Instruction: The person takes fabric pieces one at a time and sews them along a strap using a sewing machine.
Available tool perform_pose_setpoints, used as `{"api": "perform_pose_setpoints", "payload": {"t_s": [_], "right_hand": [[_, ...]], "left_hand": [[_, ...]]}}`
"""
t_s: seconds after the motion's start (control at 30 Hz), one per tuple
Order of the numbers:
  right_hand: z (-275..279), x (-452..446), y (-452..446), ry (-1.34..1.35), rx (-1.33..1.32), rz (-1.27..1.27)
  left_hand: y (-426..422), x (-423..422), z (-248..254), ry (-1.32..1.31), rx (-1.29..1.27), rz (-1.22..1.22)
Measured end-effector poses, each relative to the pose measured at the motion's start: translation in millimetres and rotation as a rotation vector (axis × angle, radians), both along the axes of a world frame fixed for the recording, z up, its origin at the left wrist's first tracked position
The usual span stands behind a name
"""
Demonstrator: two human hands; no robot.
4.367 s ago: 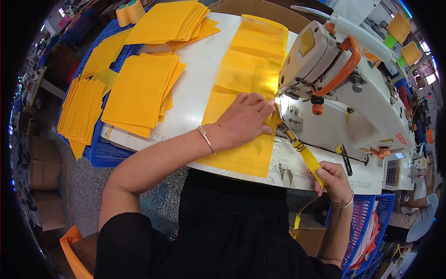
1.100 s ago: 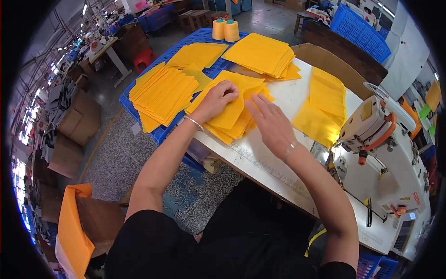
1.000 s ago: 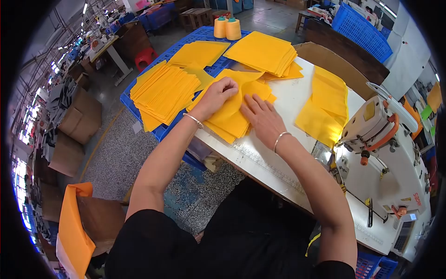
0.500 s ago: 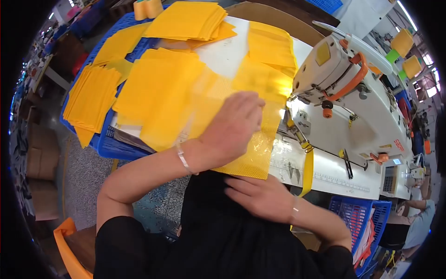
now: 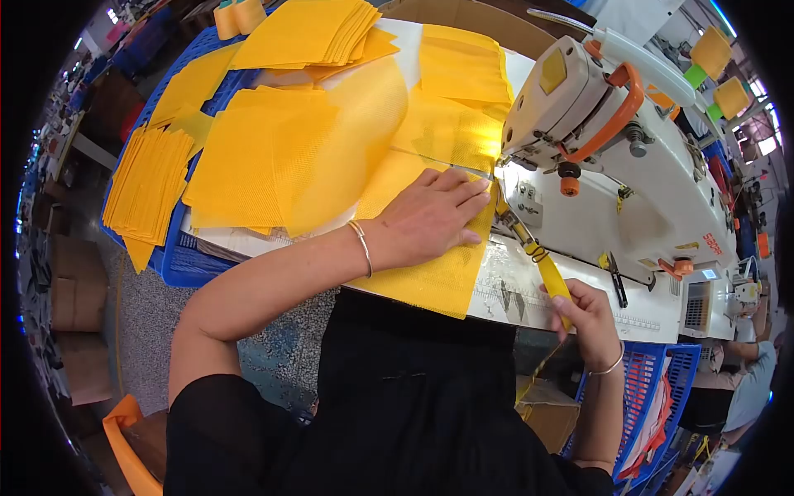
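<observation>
My left hand (image 5: 438, 211) lies flat on a yellow mesh fabric piece (image 5: 438, 288), its fingertips close to the fabric's right edge by the needle area of the sewing machine (image 5: 550, 99). Between the thumb and fingers of my right hand (image 5: 589, 318) is a yellow binding tape (image 5: 554, 279), which runs up into a metal folder guide (image 5: 519, 227) beside the needle. More tape hangs below that hand. Another stretch of yellow mesh (image 5: 463, 74) extends behind the needle. The needle tip is hard to make out.
Stacks of yellow mesh pieces (image 5: 256, 157) lie on the left, some over a blue basket (image 5: 178, 256). Black thread snips (image 5: 616, 279) rest on the machine bed. A second blue basket (image 5: 637, 380) stands lower right. Thread cones (image 5: 240, 16) are at the back; a person (image 5: 744, 388) sits far right.
My right hand has moved from under the fabric's front edge rightward to the tape and closed on it. My left hand has flattened onto the mesh, slightly lower.
</observation>
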State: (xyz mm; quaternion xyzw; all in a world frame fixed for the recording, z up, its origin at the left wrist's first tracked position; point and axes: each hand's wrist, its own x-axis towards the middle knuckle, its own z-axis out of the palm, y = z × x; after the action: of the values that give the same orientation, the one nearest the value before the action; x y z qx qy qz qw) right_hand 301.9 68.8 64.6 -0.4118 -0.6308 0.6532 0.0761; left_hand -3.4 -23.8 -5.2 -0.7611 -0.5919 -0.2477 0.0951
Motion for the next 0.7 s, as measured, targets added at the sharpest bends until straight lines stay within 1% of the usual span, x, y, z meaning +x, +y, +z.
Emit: {"api": "perform_pose_setpoints", "payload": {"t_s": [0.1,0.27,0.47,0.6,0.7], "right_hand": [[-8.7,10.4,18.0,0.014,-0.055,0.023],[-5.7,14.0,22.2,0.038,-0.128,0.024],[-9.8,19.3,26.4,0.108,-0.149,0.04],[-17.4,30.7,29.9,0.135,-0.11,0.014],[-20.3,37.2,32.9,0.159,-0.13,0.009]], "left_hand": [[5.8,2.3,0.1,0.002,-0.016,0.01],[13.3,0.6,0.0,-0.013,-0.038,0.011],[20.1,1.3,3.5,-0.029,-0.096,0.03],[22.0,3.3,4.5,-0.064,-0.158,0.056],[21.6,3.7,4.2,-0.091,-0.144,0.046]]}}
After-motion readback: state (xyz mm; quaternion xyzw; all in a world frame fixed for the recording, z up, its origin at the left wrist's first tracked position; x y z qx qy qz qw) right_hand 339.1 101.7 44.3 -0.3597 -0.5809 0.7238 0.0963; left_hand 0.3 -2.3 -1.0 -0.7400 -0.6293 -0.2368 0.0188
